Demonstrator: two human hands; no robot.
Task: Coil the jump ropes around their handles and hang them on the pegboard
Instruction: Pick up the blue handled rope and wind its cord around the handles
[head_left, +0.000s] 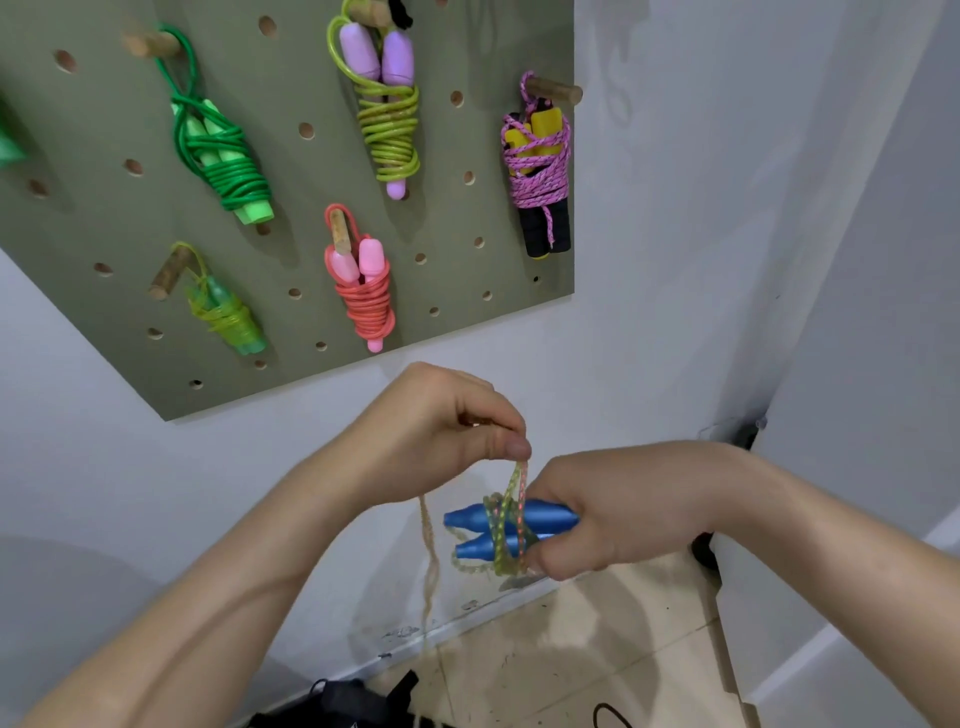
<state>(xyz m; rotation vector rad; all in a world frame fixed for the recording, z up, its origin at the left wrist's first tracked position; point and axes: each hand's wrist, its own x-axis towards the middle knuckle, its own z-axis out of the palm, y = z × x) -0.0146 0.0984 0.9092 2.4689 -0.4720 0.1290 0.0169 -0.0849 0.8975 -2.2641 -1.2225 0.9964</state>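
On the pegboard five ropes already hang coiled, each from its own wooden peg. From its left side these are the green rope on pale green handles, below it a small yellow-green bundle, in the middle the lime rope on lilac handles, under that the coral rope on pink handles, and at the right edge the pink braided rope on black and yellow handles. Just below the pegboard's lower edge the left hand pinches a strand of the translucent yellowish rope between thumb and fingertips, drawn up taut. Below and to the right of the pegboard's bottom corner, the right hand is clenched around the butt ends of the two blue handles, held side by side. Only a few loose turns cross these handles, and a long tail hangs from them toward the tiled floor, so the winding looks barely begun. Most of this rope remains to be wrapped, then tucked and hung. No free peg shows on the pegboard, only open holes, so where it will hang cannot be told.
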